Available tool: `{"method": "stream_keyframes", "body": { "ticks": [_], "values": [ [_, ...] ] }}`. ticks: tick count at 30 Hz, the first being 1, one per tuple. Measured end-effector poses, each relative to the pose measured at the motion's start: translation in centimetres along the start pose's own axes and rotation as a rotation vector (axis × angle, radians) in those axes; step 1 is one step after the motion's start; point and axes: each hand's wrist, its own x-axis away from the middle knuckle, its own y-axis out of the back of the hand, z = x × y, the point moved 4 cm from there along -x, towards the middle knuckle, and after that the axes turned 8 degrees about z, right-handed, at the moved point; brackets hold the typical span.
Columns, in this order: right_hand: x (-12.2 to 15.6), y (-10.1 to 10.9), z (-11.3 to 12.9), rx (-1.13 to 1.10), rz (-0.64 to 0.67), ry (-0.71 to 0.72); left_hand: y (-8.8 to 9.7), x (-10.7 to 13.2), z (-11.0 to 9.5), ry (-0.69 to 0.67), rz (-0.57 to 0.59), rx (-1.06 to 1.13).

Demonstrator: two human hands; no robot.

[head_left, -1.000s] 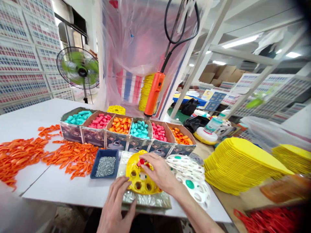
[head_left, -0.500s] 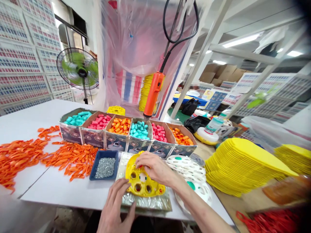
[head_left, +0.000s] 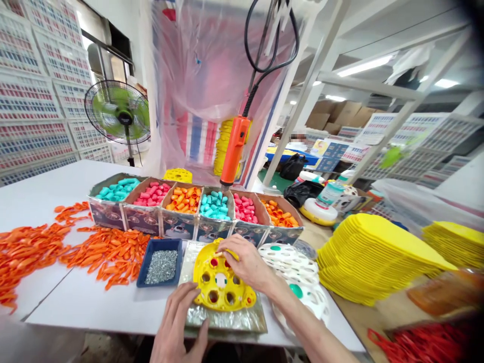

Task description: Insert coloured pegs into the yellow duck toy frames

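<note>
Right hand (head_left: 245,262) shifted atop yellow disc (head_left: 221,282), left hand (head_left: 181,322) bracing

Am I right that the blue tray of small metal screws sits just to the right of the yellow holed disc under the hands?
Not quite: in the head view, the blue tray of screws sits just to the left of the yellow holed disc, not the right.
</note>
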Motion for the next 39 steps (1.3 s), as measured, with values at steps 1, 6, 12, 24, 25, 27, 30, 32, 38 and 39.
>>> {"method": "stream_keyframes", "body": {
  "ticks": [1,6,12,24,25,27,30,32,38,39],
  "values": [
    [0.0,0.2,-0.1,0.011,-0.013,-0.017,0.1,0.0,0.1,-0.008,0.005,-0.006],
    [-0.3,2.7,-1.1,0.007,-0.109,-0.109,1.3,-1.4,1.6,-0.006,0.021,-0.023],
    [-3.5,7.0,-4.3,0.284,-0.045,-0.254,4.6,-8.5,4.8,-0.028,-0.030,-0.061],
    [-14.1,4.6,-7.9,0.692,0.375,-0.265,1.2,-25.4,12.4,0.122,0.562,-0.437],
    [-14.7,4.1,-8.0,0.704,0.411,-0.272,0.3,-26.1,13.0,0.130,0.599,-0.449],
    [-15.7,3.2,-8.3,0.712,0.468,-0.296,-1.5,-27.3,13.9,0.133,0.665,-0.463],
    [-16.2,2.6,-8.9,0.680,0.469,-0.323,-3.8,-28.2,14.5,0.134,0.722,-0.472],
    [-16.0,2.9,-9.2,0.628,0.396,-0.309,-4.7,-28.3,14.6,0.139,0.722,-0.474],
    [-12.7,5.8,-9.3,0.398,0.043,-0.252,-3.9,-27.7,14.6,0.143,0.626,-0.417],
    [-11.9,6.2,-9.1,0.361,0.001,-0.248,-3.5,-27.6,14.6,0.141,0.598,-0.395]
  ]
}}
